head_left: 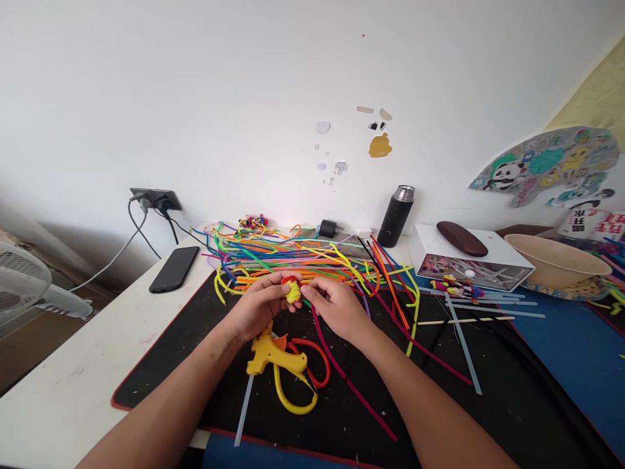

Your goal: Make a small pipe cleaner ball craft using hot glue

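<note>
My left hand (266, 299) is closed around a small piece of yellow and red pipe cleaner (293, 291), wound into a short roll. At the roll's right edge, the thumb and fingers of my right hand (334, 305) are pinched together; what lies between their tips is hidden. A magenta pipe cleaner (356, 391) runs from just under those fingertips down the black mat. Below my left hand lies a yellow glue gun (276, 357) with a clear glue stick (244, 410) out of its back. Red and yellow scissors handles (297, 410) show beside it.
Behind my hands spreads a pile of coloured pipe cleaners (293, 257). A black phone (174, 270) lies left, near a fan (29, 280). To the right are a black flask (396, 216), a white box (469, 257) with a glasses case (461, 238), loose glue sticks (463, 345) and a beige bowl (556, 257).
</note>
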Tool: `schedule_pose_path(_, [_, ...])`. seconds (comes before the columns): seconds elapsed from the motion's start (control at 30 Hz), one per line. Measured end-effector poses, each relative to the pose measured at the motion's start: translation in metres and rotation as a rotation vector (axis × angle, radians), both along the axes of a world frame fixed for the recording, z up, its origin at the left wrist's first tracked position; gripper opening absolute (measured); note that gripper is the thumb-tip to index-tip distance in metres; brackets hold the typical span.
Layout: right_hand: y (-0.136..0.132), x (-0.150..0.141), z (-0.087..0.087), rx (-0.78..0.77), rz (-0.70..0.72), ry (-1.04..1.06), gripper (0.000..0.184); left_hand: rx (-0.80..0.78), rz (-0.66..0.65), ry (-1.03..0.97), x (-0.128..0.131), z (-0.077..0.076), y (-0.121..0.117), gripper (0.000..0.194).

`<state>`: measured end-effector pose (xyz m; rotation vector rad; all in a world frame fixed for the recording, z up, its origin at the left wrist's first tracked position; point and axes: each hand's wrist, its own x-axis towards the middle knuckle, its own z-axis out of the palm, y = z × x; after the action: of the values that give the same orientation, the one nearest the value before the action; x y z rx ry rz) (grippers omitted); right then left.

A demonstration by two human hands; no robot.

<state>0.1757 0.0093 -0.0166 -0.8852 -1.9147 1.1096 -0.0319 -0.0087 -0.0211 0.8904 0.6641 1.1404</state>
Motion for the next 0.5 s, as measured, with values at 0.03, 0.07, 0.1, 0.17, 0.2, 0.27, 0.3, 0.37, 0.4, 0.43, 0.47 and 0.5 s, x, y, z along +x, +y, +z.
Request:
schedule_pose_path(0.03, [-0.0001,-0.0004,0.0002,-0.004,0.003,0.002,0.034,0.000,-0.007,0.006,0.0011,0.0003,-0.0004,0.031])
schedule_pose_path(0.07, [0.0000,-0.0006,0.0004,-0.013,0.000,0.002,0.034,-0.001,-0.007,0.006,0.0019,0.0006,-0.0006,0.032])
schedule_pose_path(0.1, [0.0001,-0.0007,0.0007,-0.027,-0.008,0.005,0.035,-0.002,0.000,0.002,0.0026,0.0008,-0.0007,0.034])
schedule_pose_path(0.17, [0.0008,-0.0003,0.0013,-0.075,-0.033,0.025,0.037,-0.007,0.035,-0.013,0.0033,0.0009,-0.0005,0.040])
schedule_pose_path(0.2, [0.0012,0.0000,0.0018,-0.102,-0.049,0.038,0.038,-0.010,0.061,-0.021,0.0036,0.0008,-0.0002,0.041])
schedule_pose_path(0.27, [0.0014,0.0008,0.0032,-0.141,-0.076,0.066,0.041,-0.011,0.119,-0.028,0.0043,0.0002,0.0003,0.039])
schedule_pose_path(0.3, [0.0011,0.0011,0.0042,-0.157,-0.086,0.081,0.042,-0.010,0.146,-0.025,0.0047,-0.0001,0.0005,0.037])
schedule_pose_path(0.37, [-0.0003,0.0011,0.0062,-0.201,-0.083,0.116,0.043,-0.002,0.197,-0.012,0.0058,-0.0001,0.0008,0.036])
schedule_pose_path(0.4, [-0.0013,0.0008,0.0071,-0.229,-0.070,0.136,0.043,0.007,0.221,-0.003,0.0064,0.0002,0.0009,0.036])
schedule_pose_path(0.43, [-0.0025,0.0003,0.0079,-0.258,-0.051,0.153,0.044,0.019,0.242,0.009,0.0068,0.0007,0.0010,0.037])
schedule_pose_path(0.47, [-0.0037,-0.0004,0.0086,-0.284,-0.029,0.166,0.044,0.035,0.263,0.024,0.0072,0.0013,0.0011,0.038])
schedule_pose_path(0.5, [-0.0048,-0.0012,0.0090,-0.302,-0.009,0.176,0.044,0.055,0.282,0.041,0.0075,0.0019,0.0012,0.039])
